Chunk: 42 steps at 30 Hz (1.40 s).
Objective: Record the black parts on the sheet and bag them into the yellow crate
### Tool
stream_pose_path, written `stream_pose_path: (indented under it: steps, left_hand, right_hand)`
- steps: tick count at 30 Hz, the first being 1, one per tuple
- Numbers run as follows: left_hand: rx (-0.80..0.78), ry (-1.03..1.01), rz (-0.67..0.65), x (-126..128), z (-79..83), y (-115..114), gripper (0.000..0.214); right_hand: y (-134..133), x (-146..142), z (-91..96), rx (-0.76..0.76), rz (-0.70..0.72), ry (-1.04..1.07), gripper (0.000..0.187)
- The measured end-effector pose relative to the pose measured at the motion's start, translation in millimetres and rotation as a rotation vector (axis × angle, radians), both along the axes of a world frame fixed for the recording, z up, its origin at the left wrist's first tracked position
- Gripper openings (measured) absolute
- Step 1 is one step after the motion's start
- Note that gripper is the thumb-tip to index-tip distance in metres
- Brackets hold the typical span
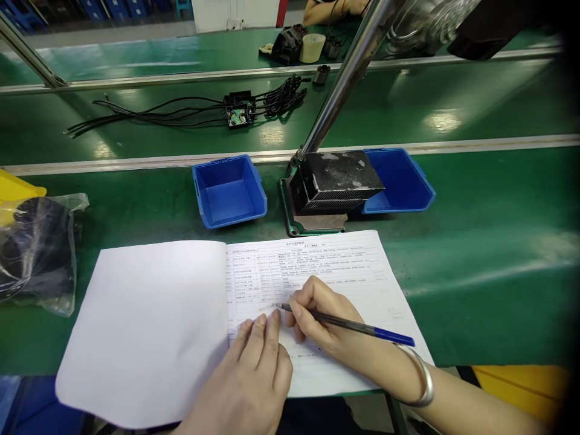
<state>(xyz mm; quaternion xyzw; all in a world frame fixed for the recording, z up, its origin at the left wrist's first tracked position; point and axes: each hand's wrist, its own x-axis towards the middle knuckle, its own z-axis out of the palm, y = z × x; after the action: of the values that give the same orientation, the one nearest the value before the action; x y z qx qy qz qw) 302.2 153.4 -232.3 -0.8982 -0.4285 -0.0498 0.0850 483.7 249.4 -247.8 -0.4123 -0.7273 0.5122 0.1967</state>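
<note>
An open record book [149,326] lies on the green bench in front of me, blank page at left, printed form [344,266] at right. My right hand [317,314] is closed around a pen [353,327] with a blue cap end, its tip touching the form near the book's fold. A silver bangle sits on that wrist. My left hand [254,368] rests flat on the lower part of the form beside the fold, fingers stretched out and together, holding nothing.
Two blue bins [229,190] [401,178] stand behind the book, either side of a black block [335,181] on a metal stand with a slanted pole [344,78]. A plastic bag of dark parts [36,254] lies left. Cabled black modules [238,110] sit on the far belt. A person's arm shows at top.
</note>
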Motion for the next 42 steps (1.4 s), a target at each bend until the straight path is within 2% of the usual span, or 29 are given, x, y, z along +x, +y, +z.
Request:
stream_pose_path:
  steps: [11, 16, 26, 42]
  left_hand:
    - [0.043, -0.031, 0.046, 5.8, 2.2, 0.5, 0.030]
    - [0.037, -0.058, 0.050, 6.1, 5.9, 3.3, 0.029]
    - [0.010, -0.049, 0.054, 5.9, 4.9, 1.6, 0.030]
    - [-0.009, 0.007, 0.057, 6.8, 8.2, 1.4, 0.034]
  right_hand:
    - [-2.0, 1.2, 4.0, 0.077, -0.029, -0.017, 0.015]
    - [-3.6, 0.1, -1.9, 0.116, -0.023, 0.007, 0.016]
    - [0.6, -2.6, -0.7, 0.111, 0.009, -0.036, 0.014]
    - [-0.5, -5.4, 1.0, 0.122, -0.032, -0.086, 0.016]
